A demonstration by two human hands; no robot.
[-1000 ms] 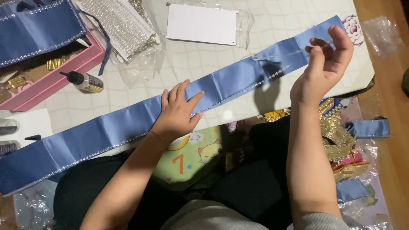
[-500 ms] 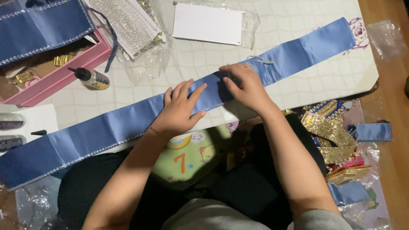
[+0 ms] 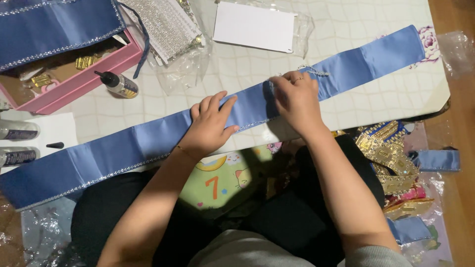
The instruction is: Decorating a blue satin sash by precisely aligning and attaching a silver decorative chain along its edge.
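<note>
A long light-blue satin sash (image 3: 123, 148) with a sparkly rhinestone edge lies diagonally across the white table (image 3: 346, 20). My left hand (image 3: 210, 123) rests flat on its middle, fingers spread, pressing it down. My right hand (image 3: 297, 96) sits just to the right, fingers curled over the sash's upper edge where a thin rhinestone strand (image 3: 314, 70) shows. Whether the fingers pinch that strand is hidden.
A pink box (image 3: 74, 74) with gold trims and a dark blue sash (image 3: 54, 24) stands at the back left, a glue bottle (image 3: 118, 84) beside it. A white card (image 3: 255, 25) in plastic lies at the back. Gold appliqués (image 3: 391, 158) and blue sash pieces lie on the floor right.
My right hand came down from the sash's far right end to its middle, beside my left hand. The left hand stayed pressed on the sash.
</note>
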